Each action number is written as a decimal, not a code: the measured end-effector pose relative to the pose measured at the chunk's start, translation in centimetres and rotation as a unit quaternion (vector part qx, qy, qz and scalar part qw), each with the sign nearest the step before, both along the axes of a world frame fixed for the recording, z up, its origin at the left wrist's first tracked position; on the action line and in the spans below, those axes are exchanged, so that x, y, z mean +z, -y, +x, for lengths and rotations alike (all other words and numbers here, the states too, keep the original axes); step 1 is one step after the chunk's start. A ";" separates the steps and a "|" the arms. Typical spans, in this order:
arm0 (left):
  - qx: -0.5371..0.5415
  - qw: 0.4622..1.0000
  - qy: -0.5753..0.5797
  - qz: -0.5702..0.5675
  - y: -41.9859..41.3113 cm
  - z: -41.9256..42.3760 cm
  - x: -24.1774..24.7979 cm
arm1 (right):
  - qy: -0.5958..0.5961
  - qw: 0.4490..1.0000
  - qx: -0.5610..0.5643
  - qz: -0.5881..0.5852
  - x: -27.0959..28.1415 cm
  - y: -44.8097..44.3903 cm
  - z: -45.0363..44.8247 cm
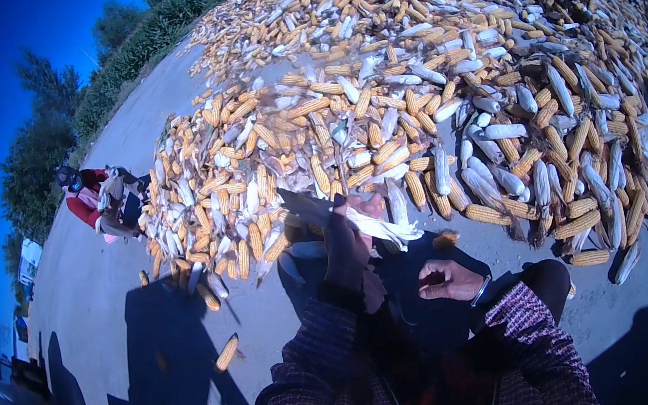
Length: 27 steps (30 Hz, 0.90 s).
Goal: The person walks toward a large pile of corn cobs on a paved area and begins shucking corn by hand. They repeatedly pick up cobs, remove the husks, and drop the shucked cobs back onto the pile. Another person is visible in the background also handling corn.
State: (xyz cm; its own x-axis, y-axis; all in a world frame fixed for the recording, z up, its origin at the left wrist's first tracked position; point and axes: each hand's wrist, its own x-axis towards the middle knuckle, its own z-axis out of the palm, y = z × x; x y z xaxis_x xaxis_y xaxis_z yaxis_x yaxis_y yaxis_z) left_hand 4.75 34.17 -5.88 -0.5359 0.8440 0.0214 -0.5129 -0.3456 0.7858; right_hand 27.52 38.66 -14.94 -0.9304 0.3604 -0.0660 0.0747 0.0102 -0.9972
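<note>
My left hand [351, 243], in shadow at the picture's middle, is closed around a bundle of pale corn husk [384, 229], whose loose white end sticks out to the right. A darker husk leaf [305, 206] points up and left from the same hand. To its right my right hand [451, 280] is raised with fingers curled and thumb near the fingertips; nothing can be seen in it. A metal bracelet [482, 290] is around that wrist. Beyond both hands lies a broad heap of yellow corn ears [319, 174], some still in white husks.
A single corn ear [227, 352] lies on the concrete ground [270, 344] at the left front. A co-worker [98, 200] in a red top and cap is at the heap's left edge. More ears [578, 224] lie at the right. Trees [43, 132] stand behind.
</note>
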 end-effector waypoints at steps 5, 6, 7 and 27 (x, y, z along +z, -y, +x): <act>0.049 0.995 0.006 0.088 0.0 -8.2 9.7 | 0.043 0.997 -0.055 0.020 0.6 -0.1 0.5; 0.090 0.994 -0.020 0.057 -0.6 -8.2 12.0 | 0.040 0.996 -0.075 -0.034 0.7 -0.8 0.9; 0.101 0.989 -0.071 0.084 -0.8 -9.7 12.6 | 0.037 0.990 -0.095 -0.094 0.6 -0.9 1.5; -0.044 0.643 -0.749 -0.152 1.5 -1.0 -1.7 | 0.004 0.983 -0.185 -0.009 1.4 -1.3 3.3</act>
State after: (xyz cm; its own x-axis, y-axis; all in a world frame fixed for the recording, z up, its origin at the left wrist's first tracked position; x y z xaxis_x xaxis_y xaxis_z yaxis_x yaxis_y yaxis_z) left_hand 3.71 32.65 -7.59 -0.0564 0.9571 0.2842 0.8915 -0.0799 0.4460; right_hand 30.85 39.98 -13.53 -0.7353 0.6728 -0.0816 0.0774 -0.0361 -0.9963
